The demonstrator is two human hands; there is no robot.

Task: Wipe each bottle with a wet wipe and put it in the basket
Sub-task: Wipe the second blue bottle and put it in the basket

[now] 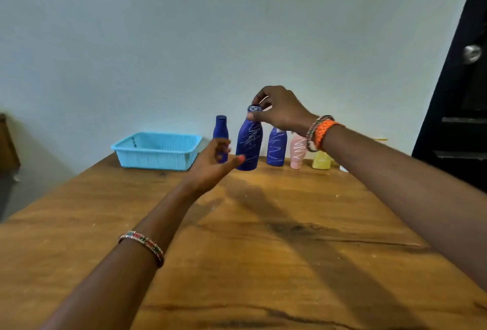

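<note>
A tall blue bottle [249,145] with white scribbles is tilted slightly, its base just above the wooden table [263,237]. My right hand [279,108] grips it by the cap from above. My left hand [213,163] is open, palm toward the bottle's lower left, fingers apart and holding nothing. Behind it stands a small plain blue bottle [220,129]. To the right stand a second scribbled blue bottle [276,149], a pink bottle [297,151] and a yellow bottle [322,161], partly hidden by my right wrist. The light blue basket [158,150] sits at the far left. No wet wipe shows.
The table's back edge meets a pale wall. A dark door with a round knob [471,53] stands at the right. A small white scrap [343,169] lies by the yellow bottle. The basket holds a small dark item [134,142].
</note>
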